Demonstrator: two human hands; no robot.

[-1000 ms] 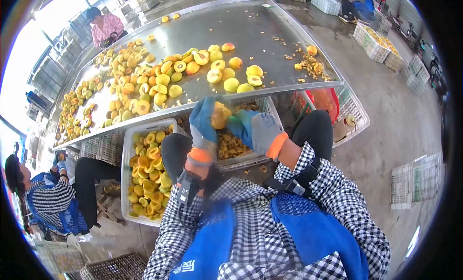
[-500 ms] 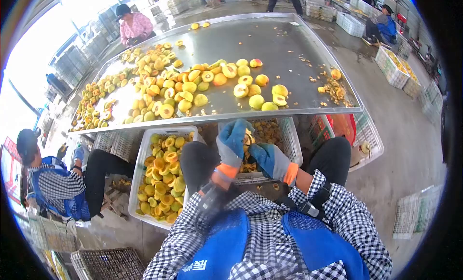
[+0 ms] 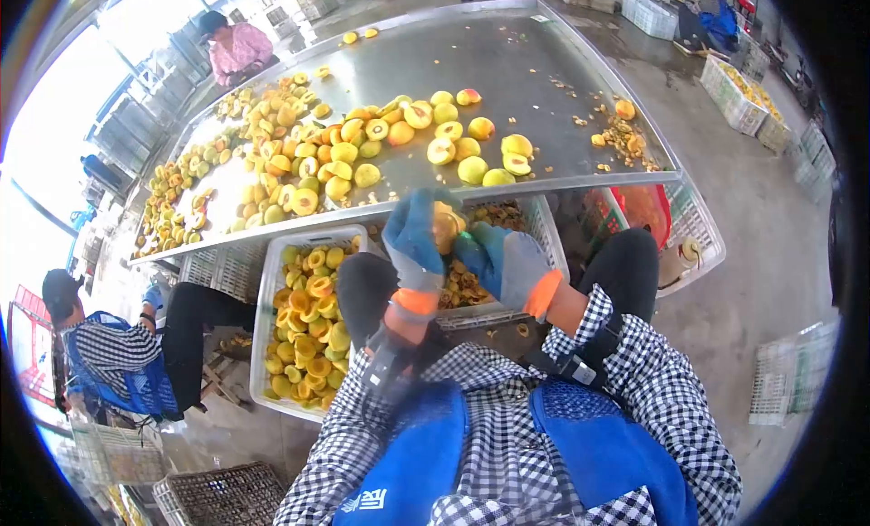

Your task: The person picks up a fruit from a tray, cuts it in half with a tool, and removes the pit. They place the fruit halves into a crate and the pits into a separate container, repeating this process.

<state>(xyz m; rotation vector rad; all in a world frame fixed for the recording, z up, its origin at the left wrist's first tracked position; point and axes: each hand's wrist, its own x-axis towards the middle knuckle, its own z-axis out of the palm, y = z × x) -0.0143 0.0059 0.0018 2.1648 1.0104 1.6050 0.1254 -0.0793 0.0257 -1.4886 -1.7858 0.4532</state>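
My left hand point(image 3: 414, 241), in a blue and grey glove, is closed around a yellow peach point(image 3: 447, 225) over the front edge of the table. Beside the fruit, my right hand point(image 3: 515, 265), gloved alike, has its fingers curled together; whatever it grips is hidden and blurred. Below both hands a white crate point(image 3: 555, 245) holds brown pits and scraps point(image 3: 464, 289). To the left, another white crate point(image 3: 257, 363) is full of hollowed peach halves point(image 3: 313, 308). Whole and halved peaches point(image 3: 344, 154) lie heaped on the metal table point(image 3: 390, 77).
Pits and bits point(image 3: 630, 144) are scattered at the table's right end. A co-worker point(image 3: 118, 354) sits at my left, another person point(image 3: 237, 50) stands across the table. A crate with a red lining point(image 3: 645, 213) is by my right knee. Crates point(image 3: 739, 100) stand on the floor beyond.
The view has tilted down slightly, so the table sits higher. My left hand has turned and the peach shows more between the hands. Both hands stay close together over the scrap crate.
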